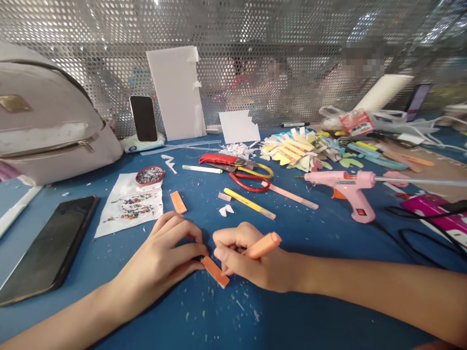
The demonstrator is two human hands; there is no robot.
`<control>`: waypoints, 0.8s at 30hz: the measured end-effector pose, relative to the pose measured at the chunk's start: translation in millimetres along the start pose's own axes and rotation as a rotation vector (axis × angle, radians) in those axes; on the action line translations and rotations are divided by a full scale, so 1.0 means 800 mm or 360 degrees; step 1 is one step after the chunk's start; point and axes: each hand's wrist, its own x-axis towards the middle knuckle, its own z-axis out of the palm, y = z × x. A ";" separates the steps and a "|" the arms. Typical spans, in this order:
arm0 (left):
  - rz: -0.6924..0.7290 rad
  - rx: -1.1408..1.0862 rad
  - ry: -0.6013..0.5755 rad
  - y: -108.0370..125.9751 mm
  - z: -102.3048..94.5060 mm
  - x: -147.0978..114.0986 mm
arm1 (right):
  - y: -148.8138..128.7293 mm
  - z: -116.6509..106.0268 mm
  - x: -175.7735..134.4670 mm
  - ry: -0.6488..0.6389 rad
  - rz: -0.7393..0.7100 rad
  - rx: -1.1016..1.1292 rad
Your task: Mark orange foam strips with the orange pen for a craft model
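My right hand (pixel 251 257) is closed round an orange marker (pixel 263 245), its cap end pointing up to the right. The marker's tip is hidden behind my fingers, close over a small orange rectangular piece (pixel 216 272) on the blue table. With its fingertips at the far left end of that piece, my left hand (pixel 171 245) pinches it against the tabletop. Another orange piece (pixel 178 201) lies just beyond my left hand. Past my hands are a yellow marker (pixel 250 203), a pale pink pen (pixel 292 195) and white paper scraps (pixel 226 210).
Red-handled scissors (pixel 251 182) and a pink glue gun (pixel 343 184) lie farther back. At left are a large phone (pixel 49 248), a backpack (pixel 54 121) and a paper sheet (pixel 109 218) with tiny bits. Coloured scraps (pixel 292 148) are heaped before the perforated metal screen (pixel 255 29).
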 end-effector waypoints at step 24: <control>-0.0024 0.0003 0.0014 -0.001 0.001 0.001 | -0.001 0.003 0.001 -0.0056 0.0073 0.0019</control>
